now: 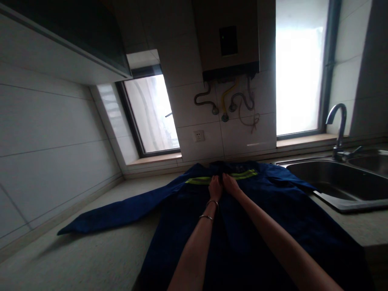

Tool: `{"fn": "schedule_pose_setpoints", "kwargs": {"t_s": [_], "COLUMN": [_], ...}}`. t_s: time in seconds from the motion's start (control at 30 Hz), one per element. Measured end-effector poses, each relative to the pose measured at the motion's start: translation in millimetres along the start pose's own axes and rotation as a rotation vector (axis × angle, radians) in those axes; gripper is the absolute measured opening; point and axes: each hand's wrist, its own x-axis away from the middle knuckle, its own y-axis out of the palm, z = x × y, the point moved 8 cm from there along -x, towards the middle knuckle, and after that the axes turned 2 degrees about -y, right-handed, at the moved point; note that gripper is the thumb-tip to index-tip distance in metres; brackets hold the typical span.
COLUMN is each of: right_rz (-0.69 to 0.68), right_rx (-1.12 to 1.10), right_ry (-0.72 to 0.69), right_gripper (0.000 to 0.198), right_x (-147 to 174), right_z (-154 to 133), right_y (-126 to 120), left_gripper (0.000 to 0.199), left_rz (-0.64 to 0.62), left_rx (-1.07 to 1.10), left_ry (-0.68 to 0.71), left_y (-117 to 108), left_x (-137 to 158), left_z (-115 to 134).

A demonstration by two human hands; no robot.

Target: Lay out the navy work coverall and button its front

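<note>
1. Head view: left hand [215,186] and right hand [230,184] nearly together, fingers curled closed, both pinching cloth of jacket [233,226] at its front opening. Fingertips too dim to make out exactly.
2. Two thin bracelets [206,217] on the left wrist and forearm; right arm bare.
3. Jacket dark blue, spread front up on counter [100,258], under both hands and forearms; collar end just beyond hands.
4. Yellow-green stripes either side of hands: left stripe [198,180], right stripe [245,175].
5. Left-lying sleeve [121,214] stretched well out left of hands, toward near side. Right-lying sleeve [291,180] goes right, its end at the sink edge.
6. Right of hands: metal sink [345,203], curved faucet [342,121] behind basin.
7. Beyond hands: tiled wall, socket [199,136], dark wall unit [209,40] higher up, yellow hose [223,101] and grey hoses [202,99] below it.
8. Farther out: tilted-looking window [151,109] left, bright window [298,72] right, overhead cabinet [75,24] upper left.
</note>
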Motion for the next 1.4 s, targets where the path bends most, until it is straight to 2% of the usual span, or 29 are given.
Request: {"fn": "schedule_pose_setpoints", "kwargs": {"t_s": [0.17, 0.27, 0.43, 0.6, 0.77, 0.9, 1.07, 1.23, 1.4], "right_rz": [0.014, 0.002, -0.036, -0.066, -0.083, -0.071, -0.044, 0.031, 0.04], "right_rx": [-0.005, 0.0, 0.012, 0.016, -0.006, -0.027, -0.019, -0.007, -0.028], "right_ry": [-0.008, -0.009, -0.044, -0.106, -0.164, -0.189, -0.143, -0.07, -0.081], "right_gripper": [0.021, 0.021, 0.023, 0.025, 0.026, 0.024, 0.021, 0.029, 0.023], "right_x": [1, 1, 3, 5, 6, 6, 8, 10, 9], "right_z": [2, 2, -4, -8, -9, -9, -7, -6, -6], "right_y": [-4, -4, -3, -3, -1, -2, -4, -12, -12], "left_gripper": [0.025, 0.034, 0.034, 0.025, 0.026, 0.025, 0.025, 0.026, 0.027], "left_rz": [0.029, 0.039, 0.077, 0.005, -0.048, -0.058, -0.058, -0.044, -0.07], "left_rx": [0.078, 0.117, 0.005, -0.104, -0.053, -0.012, 0.036, -0.016, -0.064], "left_ry": [-0.036, -0.008, -0.023, -0.005, 0.043, 0.003, 0.013, 0.078, 0.074], "left_y": [1, 4, 7, 16, 19, 17, 16, 18, 22], "left_x": [-2, -2, -2, -3, -4, -5, -6, -8, -8], "left_z": [-4, -3, -5, -5, -4, -6, -6, -1, -1]}}
